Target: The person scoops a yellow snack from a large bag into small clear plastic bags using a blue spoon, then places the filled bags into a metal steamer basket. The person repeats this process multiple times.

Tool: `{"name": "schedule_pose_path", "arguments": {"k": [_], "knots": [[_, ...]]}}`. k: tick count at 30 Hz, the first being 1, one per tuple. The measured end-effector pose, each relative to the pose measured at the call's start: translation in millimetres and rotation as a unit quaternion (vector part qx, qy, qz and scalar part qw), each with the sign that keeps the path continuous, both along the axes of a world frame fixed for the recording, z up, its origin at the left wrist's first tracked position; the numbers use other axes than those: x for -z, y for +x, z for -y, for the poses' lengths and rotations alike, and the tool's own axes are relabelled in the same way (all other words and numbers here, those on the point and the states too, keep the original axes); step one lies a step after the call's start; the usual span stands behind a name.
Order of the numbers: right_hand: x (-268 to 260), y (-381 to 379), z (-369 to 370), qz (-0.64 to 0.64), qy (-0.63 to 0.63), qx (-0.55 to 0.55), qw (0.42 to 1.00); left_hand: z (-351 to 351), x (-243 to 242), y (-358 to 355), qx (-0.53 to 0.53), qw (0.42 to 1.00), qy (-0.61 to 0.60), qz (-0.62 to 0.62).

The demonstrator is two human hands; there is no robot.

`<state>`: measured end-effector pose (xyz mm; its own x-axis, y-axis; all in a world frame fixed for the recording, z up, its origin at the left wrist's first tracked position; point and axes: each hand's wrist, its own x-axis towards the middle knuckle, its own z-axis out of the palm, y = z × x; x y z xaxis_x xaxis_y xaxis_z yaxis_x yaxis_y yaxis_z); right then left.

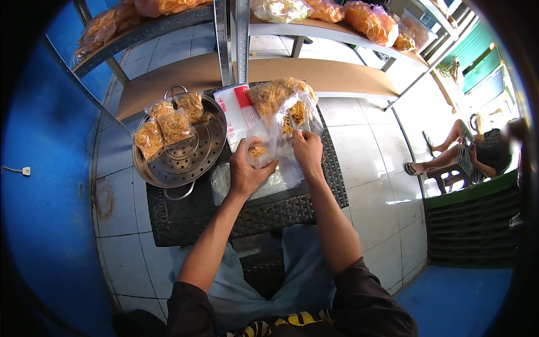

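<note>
My left hand [248, 172] holds up a small clear plastic bag [260, 147] with a little of the shredded fried snack at its bottom. Just to the right, my right hand [307, 147] grips the handle of a metal utensil [291, 121], likely a spoon, whose far end is in the mouth of a large clear bag of the same snack [280, 94]. Flat clear plastic bags [278, 181] lie beneath my hands. Several filled small bags [174, 126] rest in a perforated metal steamer tray [185, 164] on the left. Behind my left hand lies a white and red printed plastic pack [233, 109].
The black woven table [269, 212] stands before my knees. Beyond it, metal shelves [337, 31] carry bags of orange snacks [370, 21]. A blue wall [46, 147] is on the left. At the right, a person [480, 147] sits near a dark green slatted object [471, 219].
</note>
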<state>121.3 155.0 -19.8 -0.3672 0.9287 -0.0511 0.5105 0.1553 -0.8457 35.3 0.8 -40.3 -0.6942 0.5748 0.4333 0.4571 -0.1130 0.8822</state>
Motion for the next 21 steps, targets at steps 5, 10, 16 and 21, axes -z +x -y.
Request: {"name": "schedule_pose_path", "arguments": {"k": [5, 10, 16, 21], "knots": [[-5, 1, 8, -0.019, 0.006, 0.044, 0.999, 0, 1, 0, 0.0, 1.0, -0.003, 0.006], [-8, 15, 12, -0.008, 0.022, 0.041, 0.999, 2, -3, -1, -0.008, 1.0, -0.005, -0.019], [-10, 25, 9, 0.02, 0.017, 0.034, 0.999, 2, -9, 1, -0.008, 1.0, 0.002, 0.002], [-12, 14, 0, 0.072, 0.039, 0.007, 0.997, 3, -12, 1, -0.009, 1.0, -0.012, -0.011]]}}
